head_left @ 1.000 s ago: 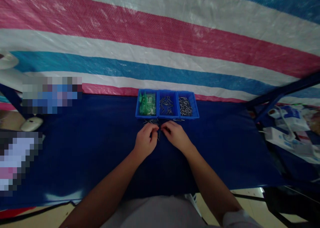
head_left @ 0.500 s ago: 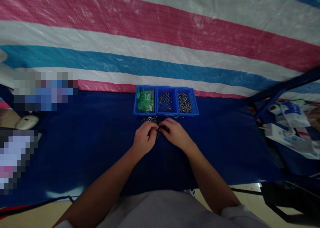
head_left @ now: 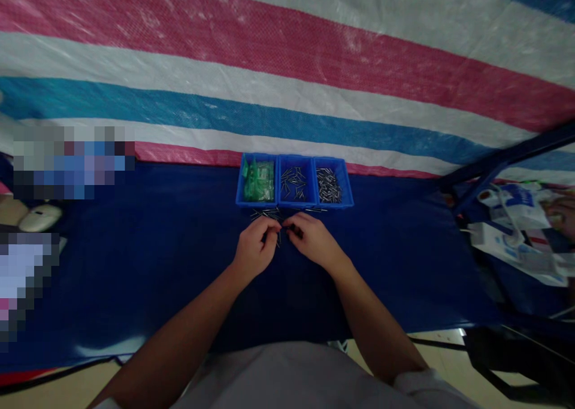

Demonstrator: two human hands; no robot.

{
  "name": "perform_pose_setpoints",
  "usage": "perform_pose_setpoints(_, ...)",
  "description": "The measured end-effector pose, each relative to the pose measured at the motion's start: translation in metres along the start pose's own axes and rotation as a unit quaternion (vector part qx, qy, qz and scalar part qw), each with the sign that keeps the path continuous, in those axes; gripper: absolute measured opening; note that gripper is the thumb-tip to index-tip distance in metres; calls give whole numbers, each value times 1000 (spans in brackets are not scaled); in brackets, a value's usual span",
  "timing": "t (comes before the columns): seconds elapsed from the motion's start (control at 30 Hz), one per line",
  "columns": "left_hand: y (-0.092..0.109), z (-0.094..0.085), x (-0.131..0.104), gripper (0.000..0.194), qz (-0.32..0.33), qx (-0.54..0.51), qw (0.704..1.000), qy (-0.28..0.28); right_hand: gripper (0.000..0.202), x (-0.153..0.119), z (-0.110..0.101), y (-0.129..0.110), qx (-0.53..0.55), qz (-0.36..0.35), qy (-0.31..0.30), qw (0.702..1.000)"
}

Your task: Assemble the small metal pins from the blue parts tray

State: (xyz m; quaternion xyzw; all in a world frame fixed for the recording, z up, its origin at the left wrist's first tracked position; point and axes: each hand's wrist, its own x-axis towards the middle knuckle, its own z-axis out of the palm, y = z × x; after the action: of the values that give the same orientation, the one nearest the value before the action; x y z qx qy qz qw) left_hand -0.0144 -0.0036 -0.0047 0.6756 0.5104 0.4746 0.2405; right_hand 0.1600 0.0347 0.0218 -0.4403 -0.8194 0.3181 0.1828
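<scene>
My left hand (head_left: 257, 245) and my right hand (head_left: 313, 239) meet at the fingertips over the blue table (head_left: 386, 247). Fingers of both are curled in a pinch; whatever lies between them is too small and dark to make out. Thin metal pins (head_left: 265, 213) are scattered just beyond the left fingers. Behind them stand three joined blue bins. Green and clear plastic packets fill the left bin (head_left: 258, 205). Some loose pins lie in the middle bin (head_left: 296, 205), and a denser heap of short metal pieces is in the right bin (head_left: 348, 187).
A striped plastic sheet (head_left: 287, 67) hangs behind the table. At the left are a white mouse (head_left: 40, 217) and a blurred-out screen. A blue metal frame (head_left: 485, 172) and a side shelf with a white box (head_left: 507, 247) and bags stand at the right.
The whole view has shifted slightly, so things appear a little further left. Both hands keep their pinched pose at nearly the same place before the bins.
</scene>
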Motion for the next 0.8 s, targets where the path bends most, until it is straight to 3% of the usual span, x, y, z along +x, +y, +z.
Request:
perform_pose_setpoints(0.27,1,0,0,19,-6,4,1000,-11,23,-1,1,-3,-41,-20,7,999)
perform_pose_setpoints(0.4,1,0,0,18,-3,6,1000,-12,21,-1,1,-6,43,-22,78,996)
perform_pose_setpoints(0.6,6,-1,2,13,4,20,999,-44,9,0,10,-6,302,36,192,933)
perform_pose_setpoints(0.8,3,0,1,11,1,13,999,-37,23,4,15,-2,432,58,183,881)
